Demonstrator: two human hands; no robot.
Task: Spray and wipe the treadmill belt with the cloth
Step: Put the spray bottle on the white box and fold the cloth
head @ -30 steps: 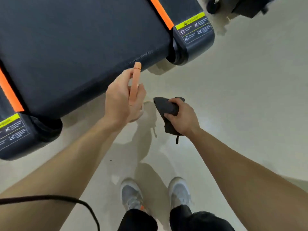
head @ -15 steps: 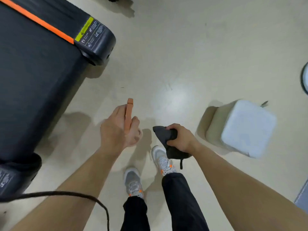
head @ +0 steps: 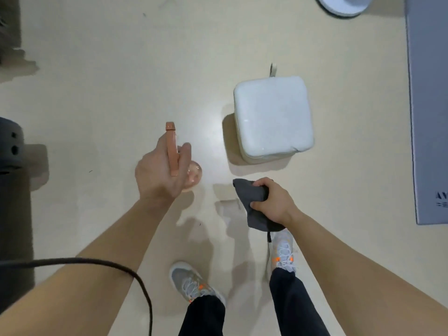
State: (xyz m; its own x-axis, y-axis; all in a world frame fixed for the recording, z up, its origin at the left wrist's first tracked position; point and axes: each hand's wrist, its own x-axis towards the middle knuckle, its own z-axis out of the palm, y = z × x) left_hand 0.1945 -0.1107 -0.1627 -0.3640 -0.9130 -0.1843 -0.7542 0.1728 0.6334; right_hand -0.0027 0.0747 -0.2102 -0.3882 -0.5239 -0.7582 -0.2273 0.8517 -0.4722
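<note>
My left hand (head: 160, 173) grips a spray bottle (head: 172, 149) with an orange nozzle head; its clear pinkish body shows just right of my palm. My right hand (head: 274, 202) holds a bunched dark grey cloth (head: 253, 204), which hangs below my fist. Only a dark corner of the treadmill (head: 11, 146) shows at the left edge; the belt itself is out of view. Both hands are over the bare beige floor.
A white square box (head: 271, 120) stands on the floor ahead of my right hand. A grey mat (head: 429, 105) runs along the right edge and a white round base (head: 339, 6) sits at the top right. A black cable (head: 97, 263) crosses my left forearm. My feet are below.
The view has swung right, away from the treadmill, which has slid out at the left. The white box has come near the middle. I have stepped; both hands keep their hold.
</note>
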